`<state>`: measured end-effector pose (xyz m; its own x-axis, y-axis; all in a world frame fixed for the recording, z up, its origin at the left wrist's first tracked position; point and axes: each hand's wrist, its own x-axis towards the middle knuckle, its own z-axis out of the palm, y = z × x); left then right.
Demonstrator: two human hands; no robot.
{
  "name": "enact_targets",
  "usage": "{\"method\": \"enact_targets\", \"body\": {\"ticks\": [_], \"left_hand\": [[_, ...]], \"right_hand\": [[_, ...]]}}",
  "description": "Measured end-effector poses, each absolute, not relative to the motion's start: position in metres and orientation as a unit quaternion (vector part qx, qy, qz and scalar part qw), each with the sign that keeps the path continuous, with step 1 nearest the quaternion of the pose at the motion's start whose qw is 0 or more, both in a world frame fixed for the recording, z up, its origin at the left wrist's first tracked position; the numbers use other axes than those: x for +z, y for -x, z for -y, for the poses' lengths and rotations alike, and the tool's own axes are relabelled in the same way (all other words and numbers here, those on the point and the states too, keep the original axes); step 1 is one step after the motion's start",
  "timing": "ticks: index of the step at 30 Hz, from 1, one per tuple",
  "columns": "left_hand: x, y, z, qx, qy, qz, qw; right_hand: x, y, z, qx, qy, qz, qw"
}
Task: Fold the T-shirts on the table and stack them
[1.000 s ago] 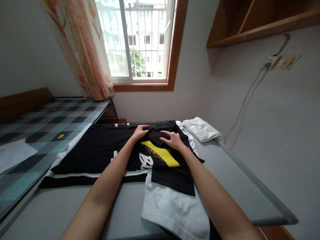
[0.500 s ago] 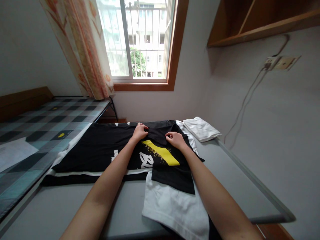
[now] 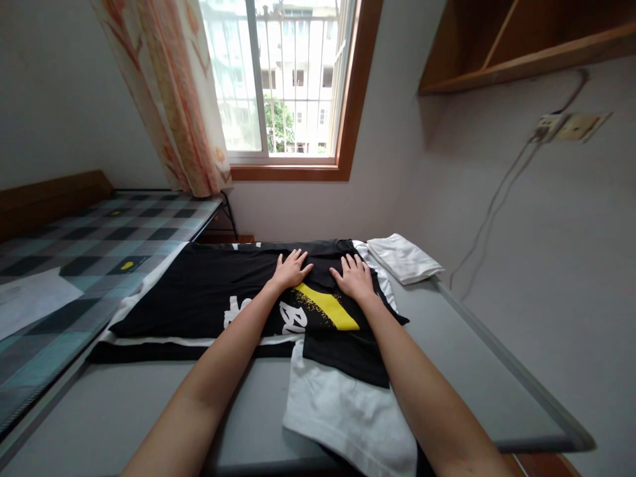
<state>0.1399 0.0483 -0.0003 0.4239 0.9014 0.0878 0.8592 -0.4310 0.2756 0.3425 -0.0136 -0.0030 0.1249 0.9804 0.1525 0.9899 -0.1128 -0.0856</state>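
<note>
A black T-shirt with a yellow stripe and white lettering lies spread on a grey table. My left hand rests flat on it near its far edge, fingers stretched out. My right hand lies flat beside it, just right of the yellow stripe, fingers apart too. Neither hand holds anything. A white garment lies under the black shirt and sticks out toward the near table edge.
A folded white cloth sits at the table's far right corner by the wall. A bed with a checked cover stands to the left. A window and a curtain are ahead, a wooden shelf and a wall socket with cable at right.
Both hands pinched the shirt fabric half a second ago; they have let it go and now lie flat with fingers spread, pressing on the shirt.
</note>
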Motion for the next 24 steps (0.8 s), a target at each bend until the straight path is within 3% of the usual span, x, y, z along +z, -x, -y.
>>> {"method": "enact_targets", "body": {"ticks": [10,24], "left_hand": [[0.003,-0.102,-0.06,0.177,-0.77,-0.613,0.014],[0.02,0.074,-0.099,0.012,-0.729,-0.673,-0.125]], "right_hand": [[-0.002,-0.343,0.014,-0.016,0.76,0.643,0.094],[-0.003,-0.343,0.012,-0.015,0.763,0.636,0.114]]}}
